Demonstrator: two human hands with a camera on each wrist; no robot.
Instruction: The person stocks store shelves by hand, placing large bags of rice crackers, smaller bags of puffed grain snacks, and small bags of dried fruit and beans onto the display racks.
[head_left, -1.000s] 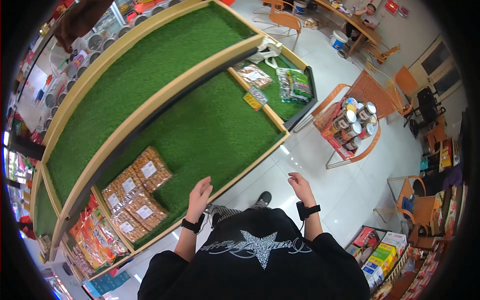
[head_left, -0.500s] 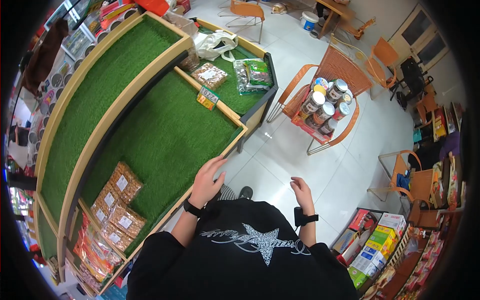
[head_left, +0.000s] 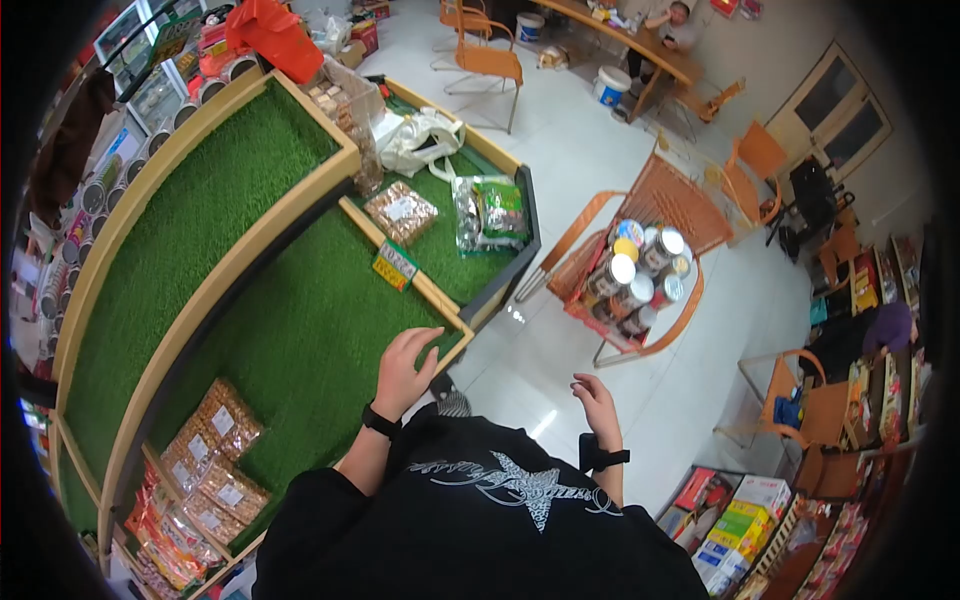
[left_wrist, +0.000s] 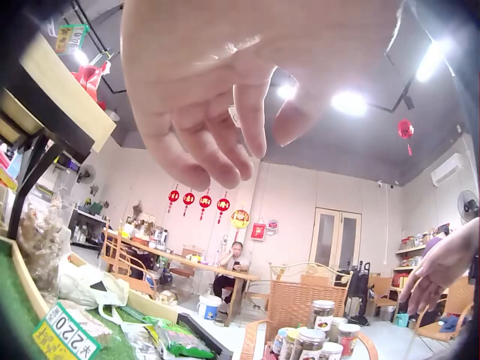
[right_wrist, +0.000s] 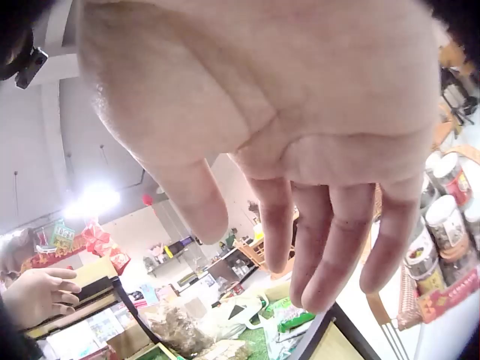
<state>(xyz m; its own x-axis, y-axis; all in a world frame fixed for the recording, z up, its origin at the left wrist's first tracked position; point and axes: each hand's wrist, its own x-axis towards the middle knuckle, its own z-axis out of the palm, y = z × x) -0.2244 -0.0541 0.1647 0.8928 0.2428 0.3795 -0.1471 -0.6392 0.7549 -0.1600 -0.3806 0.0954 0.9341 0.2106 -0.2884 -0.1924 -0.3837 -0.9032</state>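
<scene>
My left hand (head_left: pixel 405 370) hovers by the front wooden edge of the green-lined display stand (head_left: pixel 300 290), fingers loosely bent around nothing. The left wrist view shows that hand's palm (left_wrist: pixel 225 67) with relaxed fingers hanging down. To the right, over the tiled floor, my right hand (head_left: pixel 597 405) is also bare, its fingers relaxed in the right wrist view. Beyond the hands, a wicker chair (head_left: pixel 680 205) bears a red carton of lidded jars (head_left: pixel 612 275). On the stand's end section lie a bag of nuts (head_left: pixel 401 212) and a green packet (head_left: pixel 500 210), behind a price tag (head_left: pixel 394 265).
Packs of nut snacks (head_left: pixel 222 418) lie at the stand's lower left. A white bag (head_left: pixel 420 140) sits at its far end. More chairs (head_left: pixel 485 62) and a long table with a seated person (head_left: pixel 680 30) are farther back. Boxes (head_left: pixel 740 525) stand at lower right.
The head view has shifted along the stand, so its far end and the jar chair now appear nearer. My left hand has moved toward the stand's far corner. Both hands stay without anything held.
</scene>
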